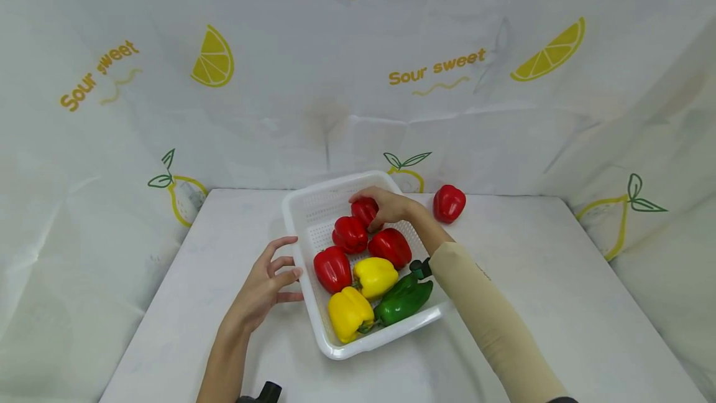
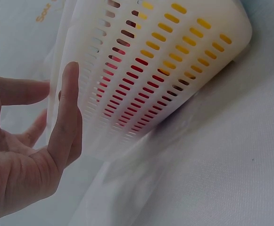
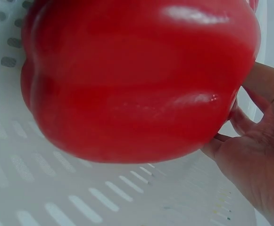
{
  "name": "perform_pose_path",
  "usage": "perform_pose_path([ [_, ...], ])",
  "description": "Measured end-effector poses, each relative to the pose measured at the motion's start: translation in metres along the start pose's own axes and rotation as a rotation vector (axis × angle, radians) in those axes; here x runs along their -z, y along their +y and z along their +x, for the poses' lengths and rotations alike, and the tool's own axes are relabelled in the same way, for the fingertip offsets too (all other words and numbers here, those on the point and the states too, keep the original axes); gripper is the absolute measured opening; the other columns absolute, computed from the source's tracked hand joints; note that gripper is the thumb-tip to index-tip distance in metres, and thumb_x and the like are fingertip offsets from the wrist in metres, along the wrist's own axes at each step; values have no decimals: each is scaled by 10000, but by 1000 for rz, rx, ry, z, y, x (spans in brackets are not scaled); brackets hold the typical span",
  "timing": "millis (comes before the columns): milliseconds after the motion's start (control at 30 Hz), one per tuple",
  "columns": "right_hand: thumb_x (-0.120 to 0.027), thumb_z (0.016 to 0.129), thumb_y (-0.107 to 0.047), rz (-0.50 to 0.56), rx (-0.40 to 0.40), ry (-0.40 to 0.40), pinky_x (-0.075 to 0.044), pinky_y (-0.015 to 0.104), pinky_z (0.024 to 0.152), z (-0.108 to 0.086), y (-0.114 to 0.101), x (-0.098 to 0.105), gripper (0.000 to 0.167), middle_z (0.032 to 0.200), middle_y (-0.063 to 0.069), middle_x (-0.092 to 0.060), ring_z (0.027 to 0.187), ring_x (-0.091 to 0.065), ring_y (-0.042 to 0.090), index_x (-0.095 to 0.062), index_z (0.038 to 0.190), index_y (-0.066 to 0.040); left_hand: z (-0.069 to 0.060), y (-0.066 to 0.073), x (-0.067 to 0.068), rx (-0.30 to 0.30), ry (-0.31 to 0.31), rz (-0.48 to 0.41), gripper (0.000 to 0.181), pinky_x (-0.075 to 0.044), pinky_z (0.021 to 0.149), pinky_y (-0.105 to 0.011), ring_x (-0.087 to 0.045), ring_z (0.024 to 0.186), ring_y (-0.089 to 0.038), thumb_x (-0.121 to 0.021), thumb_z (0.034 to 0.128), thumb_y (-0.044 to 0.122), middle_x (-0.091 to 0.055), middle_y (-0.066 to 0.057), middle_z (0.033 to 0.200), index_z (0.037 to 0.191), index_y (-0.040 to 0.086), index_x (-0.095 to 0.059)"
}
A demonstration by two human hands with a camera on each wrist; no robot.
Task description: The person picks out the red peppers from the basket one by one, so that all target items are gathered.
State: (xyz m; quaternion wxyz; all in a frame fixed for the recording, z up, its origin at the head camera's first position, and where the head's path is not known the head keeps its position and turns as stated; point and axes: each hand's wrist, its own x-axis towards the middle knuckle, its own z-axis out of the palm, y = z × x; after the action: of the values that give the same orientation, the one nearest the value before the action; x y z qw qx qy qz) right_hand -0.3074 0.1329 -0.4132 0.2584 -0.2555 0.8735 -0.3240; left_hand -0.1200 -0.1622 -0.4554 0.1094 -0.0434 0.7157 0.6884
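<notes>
R hand [image 1: 388,205] pinches one red pepper [image 1: 364,210] btw thumb & fingers, inside white basket [image 1: 391,333] nr its far end; prob. held by its sides b/c other peppers crowd it from the near side. L hand [image 1: 260,290] is spread w/ fingertips at basket's left rim, prob. to steady it; can't tell if any weight is on them. Three more red peppers [image 1: 350,234] sit mid-basket, then two yellow peppers [image 1: 375,277] & a green pepper [image 1: 404,302] toward basket's near rim. One loose red pepper [image 1: 449,204] is outside basket, past its far right side, on white table [image 1: 559,266]. R sleeve [image 1: 486,310] & wrist cam [image 1: 421,268] block part of basket's right rim, so can't see it all; lemon-print sheet [image 1: 313,48] hangs behind basket.
</notes>
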Motion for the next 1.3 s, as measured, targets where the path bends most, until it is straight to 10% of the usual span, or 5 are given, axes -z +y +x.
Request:
perform_pose_path([
  [1300,-889,857,-148,93,38,94,-642,548,1049,-13,-15,22,835,1629,136,-490,1451,-514,453,-495,1590,-218,0,-1,-1,-10,7,-4,722,-701,817,-495,-784,1087,-293,-727,973,90,-621,-242,1358,1591,297,-416],
])
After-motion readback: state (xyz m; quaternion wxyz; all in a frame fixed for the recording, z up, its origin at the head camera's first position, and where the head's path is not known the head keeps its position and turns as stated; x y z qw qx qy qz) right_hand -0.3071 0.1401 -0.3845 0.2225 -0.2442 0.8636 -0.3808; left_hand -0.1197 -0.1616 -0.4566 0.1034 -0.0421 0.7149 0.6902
